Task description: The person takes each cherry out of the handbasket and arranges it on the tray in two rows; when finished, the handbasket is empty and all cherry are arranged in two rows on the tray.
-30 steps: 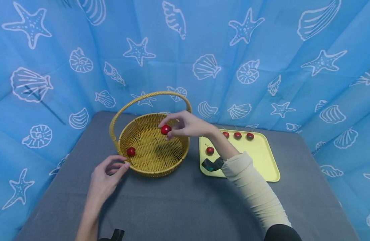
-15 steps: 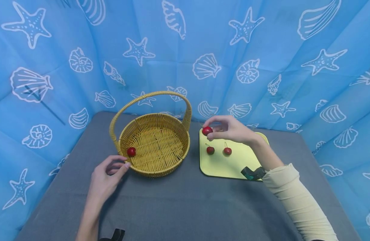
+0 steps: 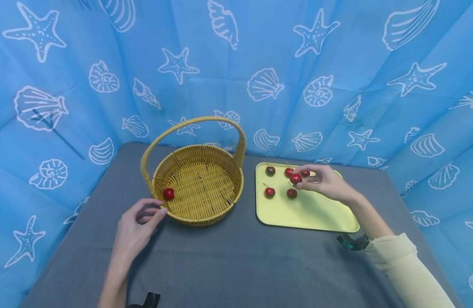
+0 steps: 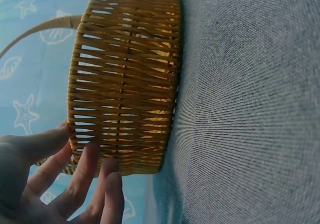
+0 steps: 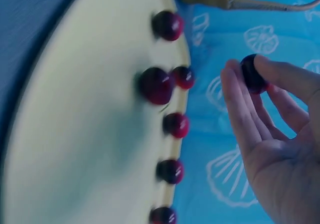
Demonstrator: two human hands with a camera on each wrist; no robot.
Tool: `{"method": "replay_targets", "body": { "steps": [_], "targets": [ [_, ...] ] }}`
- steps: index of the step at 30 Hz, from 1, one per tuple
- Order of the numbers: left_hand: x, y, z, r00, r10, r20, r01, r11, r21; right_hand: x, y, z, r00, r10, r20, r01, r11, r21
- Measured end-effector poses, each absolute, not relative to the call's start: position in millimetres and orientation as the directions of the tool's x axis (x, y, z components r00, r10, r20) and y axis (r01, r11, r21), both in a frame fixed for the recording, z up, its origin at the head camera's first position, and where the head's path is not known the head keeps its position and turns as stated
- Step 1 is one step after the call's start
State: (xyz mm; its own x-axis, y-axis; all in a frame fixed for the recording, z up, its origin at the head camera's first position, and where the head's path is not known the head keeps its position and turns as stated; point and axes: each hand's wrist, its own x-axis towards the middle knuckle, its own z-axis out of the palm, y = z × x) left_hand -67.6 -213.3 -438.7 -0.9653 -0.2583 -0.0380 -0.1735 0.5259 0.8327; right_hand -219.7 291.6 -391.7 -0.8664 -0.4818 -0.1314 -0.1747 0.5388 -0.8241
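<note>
My left hand pinches the near-left rim of a round wicker basket with a tall arched handle; in the left wrist view, thumb and fingers lie on either side of the rim. One cherry lies inside the basket at its left. My right hand holds another cherry between thumb and fingertips, raised above the pale yellow tray. Several cherries rest on that tray, among them one at the front left and one just below the held cherry.
A grey cloth covers the table under the basket and tray. Behind them hangs a blue curtain with white shells and starfish. The basket's handle arches high over its opening.
My right hand has moved right, from over the basket to over the tray, carrying the cherry with it. My left hand and the basket have stayed in place.
</note>
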Motion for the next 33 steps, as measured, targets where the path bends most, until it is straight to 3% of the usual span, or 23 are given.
{"method": "replay_targets", "body": {
  "steps": [16,33],
  "targets": [
    [-65.7,-212.6,-437.0,-0.967,-0.253,-0.041,-0.172,0.521,0.836,-214.5,330.7,-443.0,-0.900,-0.429,-0.074,-0.265,0.675,-0.689],
    [-65.9,-212.5,-438.3,-0.965,-0.258,-0.042,-0.173,0.513,0.841,-211.8,336.4,-442.8,-0.881,-0.472,-0.040,-0.317,0.651,-0.689]
  ]
}}
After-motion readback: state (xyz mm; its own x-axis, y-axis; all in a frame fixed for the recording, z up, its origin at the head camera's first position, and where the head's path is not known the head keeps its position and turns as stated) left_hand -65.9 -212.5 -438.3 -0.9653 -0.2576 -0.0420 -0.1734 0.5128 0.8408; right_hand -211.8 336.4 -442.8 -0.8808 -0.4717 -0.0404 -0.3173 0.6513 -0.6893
